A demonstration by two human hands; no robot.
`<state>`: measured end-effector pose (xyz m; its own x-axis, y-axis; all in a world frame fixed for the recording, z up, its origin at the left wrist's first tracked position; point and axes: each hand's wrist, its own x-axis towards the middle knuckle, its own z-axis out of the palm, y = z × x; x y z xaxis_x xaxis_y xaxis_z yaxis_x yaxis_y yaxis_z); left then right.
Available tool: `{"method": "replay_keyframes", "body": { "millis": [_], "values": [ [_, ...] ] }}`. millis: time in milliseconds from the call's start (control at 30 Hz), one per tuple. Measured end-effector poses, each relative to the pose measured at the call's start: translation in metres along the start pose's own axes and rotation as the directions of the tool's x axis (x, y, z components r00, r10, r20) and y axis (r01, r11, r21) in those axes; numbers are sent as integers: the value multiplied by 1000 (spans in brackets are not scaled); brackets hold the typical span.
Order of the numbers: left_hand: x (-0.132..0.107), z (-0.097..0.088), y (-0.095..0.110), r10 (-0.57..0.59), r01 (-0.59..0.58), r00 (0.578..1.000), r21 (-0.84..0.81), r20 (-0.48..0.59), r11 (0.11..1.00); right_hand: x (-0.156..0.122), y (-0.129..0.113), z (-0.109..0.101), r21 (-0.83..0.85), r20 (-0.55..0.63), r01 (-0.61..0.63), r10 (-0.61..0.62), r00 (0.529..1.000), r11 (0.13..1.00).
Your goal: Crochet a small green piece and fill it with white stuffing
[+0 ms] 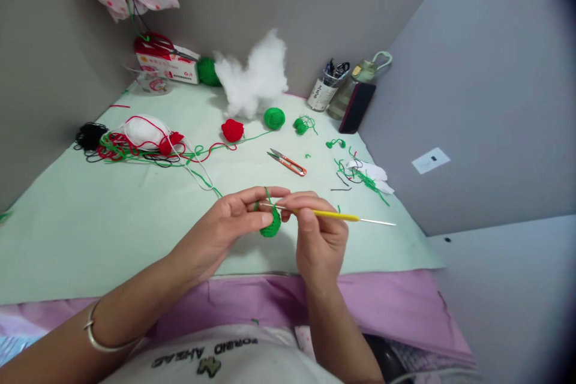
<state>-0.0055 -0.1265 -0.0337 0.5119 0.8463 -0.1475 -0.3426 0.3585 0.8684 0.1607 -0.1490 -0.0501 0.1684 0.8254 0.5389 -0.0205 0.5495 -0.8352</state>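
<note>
My left hand (238, 213) pinches a small green crochet piece (270, 225) between thumb and fingers, with green yarn running over its raised index finger. My right hand (317, 231) is closed around a crochet hook (335, 215) with a yellow handle. The hook's metal tip lies at the upper edge of the green piece, and its other metal end sticks out to the right. Whether the tip is inside a stitch is too small to tell. Beyond the hands lie orange-handled thread snips (288, 163), blades toward the left.
A tangle of red, green, black and white yarn (148, 135) lies at left. Farther back are white stuffing (256, 75), a red ball (232, 130) and a green ball (274, 118). A phone (357, 108) leans by a bottle (344, 96) near the right wall; yarn scraps (366, 177) lie below.
</note>
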Motion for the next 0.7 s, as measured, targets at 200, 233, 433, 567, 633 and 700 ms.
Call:
{"method": "replay_keyframes", "body": {
  "millis": [200,233,433,567,633,700],
  "values": [
    [-6,-3,0,71,-69,997,179,-4,981,-2,5,-2,106,6,-129,129,992,986],
    [-7,-4,1,77,-74,997,183,-10,980,-2,5,-3,129,10,-143,143,990,981],
    [-9,-4,5,117,-99,992,245,-57,964,1,0,-5,223,55,-174,166,985,959],
    [-9,-2,8,137,-106,987,316,-79,943,-1,-1,-7,210,88,-163,147,985,964],
    [-9,0,9,153,-113,984,345,-90,932,-2,-3,-6,170,83,-129,116,990,977],
    [-9,1,9,177,-125,979,381,-105,916,-2,-5,-6,97,73,-64,57,996,993]
  ]
}}
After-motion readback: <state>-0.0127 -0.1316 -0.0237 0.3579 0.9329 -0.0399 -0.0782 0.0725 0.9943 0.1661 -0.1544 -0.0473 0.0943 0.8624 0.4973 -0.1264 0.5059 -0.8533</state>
